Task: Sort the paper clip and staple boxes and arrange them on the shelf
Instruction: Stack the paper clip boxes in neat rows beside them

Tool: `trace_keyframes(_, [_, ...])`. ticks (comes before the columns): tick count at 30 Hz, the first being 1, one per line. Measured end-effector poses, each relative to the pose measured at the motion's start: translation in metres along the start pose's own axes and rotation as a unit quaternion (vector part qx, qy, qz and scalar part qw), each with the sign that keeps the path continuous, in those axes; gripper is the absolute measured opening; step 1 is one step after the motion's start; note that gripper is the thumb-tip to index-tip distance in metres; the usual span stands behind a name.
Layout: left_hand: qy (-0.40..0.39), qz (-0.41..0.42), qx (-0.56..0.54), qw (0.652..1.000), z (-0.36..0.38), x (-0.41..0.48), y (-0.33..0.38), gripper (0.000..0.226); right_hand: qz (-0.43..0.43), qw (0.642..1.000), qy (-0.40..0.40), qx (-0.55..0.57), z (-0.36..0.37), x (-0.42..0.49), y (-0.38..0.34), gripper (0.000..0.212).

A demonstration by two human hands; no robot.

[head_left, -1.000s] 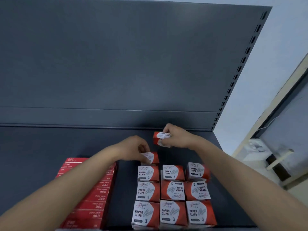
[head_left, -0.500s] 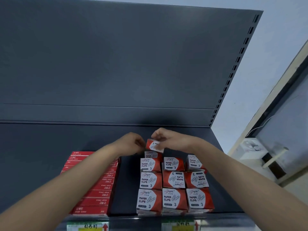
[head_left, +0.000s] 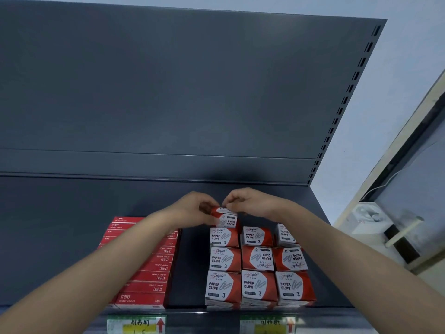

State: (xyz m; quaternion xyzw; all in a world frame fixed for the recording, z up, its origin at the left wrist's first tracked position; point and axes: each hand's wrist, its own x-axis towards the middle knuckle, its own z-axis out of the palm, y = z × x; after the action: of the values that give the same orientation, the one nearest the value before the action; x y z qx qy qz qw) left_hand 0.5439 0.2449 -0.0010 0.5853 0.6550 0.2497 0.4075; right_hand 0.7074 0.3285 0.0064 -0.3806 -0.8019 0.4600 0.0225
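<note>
Both hands meet over one red-and-white paper clip box [head_left: 225,218] at the back of the left column of paper clip boxes [head_left: 258,263]. My left hand [head_left: 195,208] grips its left side and my right hand [head_left: 245,202] pinches its top right edge. The box sits upside-down to me, just behind the rows of paper clip boxes on the dark shelf [head_left: 72,237]. To the left, red staple boxes [head_left: 149,266] lie stacked in a long block, partly hidden by my left forearm.
The shelf's back panel [head_left: 168,92] rises behind, with a slotted upright [head_left: 337,116] at the right. Price labels [head_left: 137,325] line the front edge. Bare shelf lies to the left and behind the boxes. A pale wall and a doorway stand on the right.
My right hand brought its box left and down to the back of the left column. My left hand came up from the box below to meet it. The view pulled back.
</note>
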Motion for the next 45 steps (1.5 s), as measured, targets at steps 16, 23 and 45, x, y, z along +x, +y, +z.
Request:
trace_keyframes(16, [0.034, -0.061, 0.024, 0.997, 0.012, 0.003, 0.009, 0.028, 0.003, 0.987, -0.007, -0.161, -0.002, -0.006, 0.001, 0.029])
trace_keyframes(23, [0.096, -0.084, -0.142, 0.982, 0.031, -0.011, 0.012, 0.033, -0.013, 0.990, 0.075, -0.116, -0.010, -0.043, 0.007, 0.039])
trace_keyframes(45, [0.093, -0.193, -0.420, 0.882, 0.086, -0.054, 0.000, 0.055, 0.146, 0.826, 0.229, 0.493, 0.054, -0.124, 0.075, 0.047])
